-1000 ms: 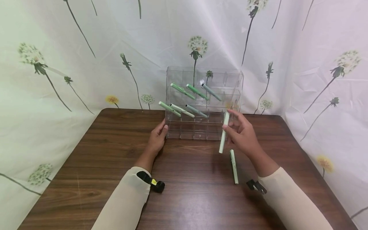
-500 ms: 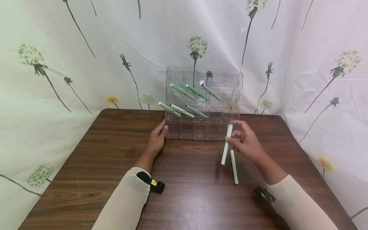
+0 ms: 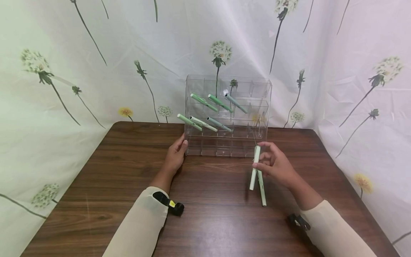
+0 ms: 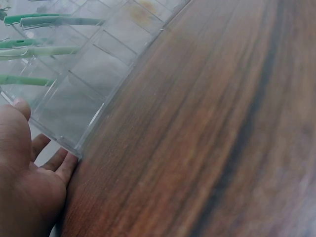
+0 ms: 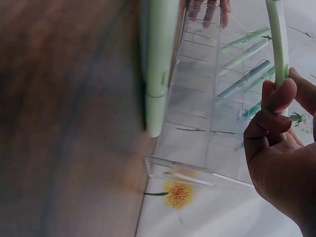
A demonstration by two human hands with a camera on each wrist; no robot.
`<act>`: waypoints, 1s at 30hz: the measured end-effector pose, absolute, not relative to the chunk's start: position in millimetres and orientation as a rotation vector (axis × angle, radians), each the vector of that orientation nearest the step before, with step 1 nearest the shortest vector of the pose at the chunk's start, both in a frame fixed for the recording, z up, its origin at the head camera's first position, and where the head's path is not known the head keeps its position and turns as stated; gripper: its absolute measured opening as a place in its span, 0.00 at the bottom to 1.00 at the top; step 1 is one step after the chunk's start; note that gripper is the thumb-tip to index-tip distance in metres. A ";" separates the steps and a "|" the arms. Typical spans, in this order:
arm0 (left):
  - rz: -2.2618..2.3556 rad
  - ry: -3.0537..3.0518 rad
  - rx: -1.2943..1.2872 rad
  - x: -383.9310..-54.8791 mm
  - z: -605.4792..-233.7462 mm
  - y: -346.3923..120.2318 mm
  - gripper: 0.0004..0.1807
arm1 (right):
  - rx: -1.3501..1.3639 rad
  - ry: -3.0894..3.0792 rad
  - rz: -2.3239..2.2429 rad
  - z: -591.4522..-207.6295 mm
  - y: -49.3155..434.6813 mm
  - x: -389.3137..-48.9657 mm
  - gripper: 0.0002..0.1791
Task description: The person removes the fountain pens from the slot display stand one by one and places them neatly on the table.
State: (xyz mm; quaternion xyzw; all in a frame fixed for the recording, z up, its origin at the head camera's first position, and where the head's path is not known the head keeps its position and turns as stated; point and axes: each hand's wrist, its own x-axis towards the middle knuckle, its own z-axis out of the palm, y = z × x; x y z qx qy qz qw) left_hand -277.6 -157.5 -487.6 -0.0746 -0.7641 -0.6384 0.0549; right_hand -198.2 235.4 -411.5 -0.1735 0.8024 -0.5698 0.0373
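A pale green pen [image 3: 255,167] with a clip is pinched between the thumb and fingers of my right hand [image 3: 277,166], tilted above the table. It partly overlaps, in the head view, a second pale green pen [image 3: 262,191] lying on the wood. My left hand [image 3: 174,155] rests against the left side of a clear tiered acrylic pen rack [image 3: 224,151]. In the left wrist view its fingers [image 4: 61,165] touch the rack's side panel. Several pens in green, white-green and grey-blue lean in the rack, among them a light green pen [image 3: 189,121] and a grey-blue pen [image 3: 236,103].
The dark wooden table [image 3: 128,178] ends behind the rack at a white curtain [image 3: 96,71] printed with dandelions. Both wrists wear black cameras, such as the left camera [image 3: 176,208]. Part of the rack's right side shows in the right wrist view.
My right hand has moved down and slightly right, towards me, away from the rack's right side, still pinching the pen. My left hand and the rack have stayed put.
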 end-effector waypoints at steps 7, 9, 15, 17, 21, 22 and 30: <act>-1.941 -2.317 -0.225 -278.4 -487.7 -158.5 0.31 | -0.476 2.385 -1.761 -420.0 238.9 -199.7 0.42; -1.937 -2.318 -0.219 -278.4 -487.4 -158.8 0.31 | -0.454 2.369 -1.758 -421.8 240.7 -200.4 0.43; -1.939 -2.341 -0.193 -277.2 -485.3 -158.0 0.31 | -0.446 2.395 -1.675 -429.1 248.2 -203.2 0.44; -1.947 -2.341 -0.192 -277.7 -486.2 -157.2 0.31 | -0.467 2.411 -1.656 -432.3 251.0 -204.4 0.44; -1.952 -2.333 -0.207 -277.9 -486.9 -156.8 0.31 | -0.499 2.424 -1.645 -438.4 254.8 -206.9 0.44; -1.950 -2.330 -0.211 -278.1 -487.4 -157.0 0.31 | -0.505 2.423 -1.646 -439.6 255.3 -207.5 0.44; -1.942 -2.344 -0.196 -279.4 -488.7 -158.7 0.31 | -0.516 2.432 -1.597 -444.9 254.7 -208.9 0.43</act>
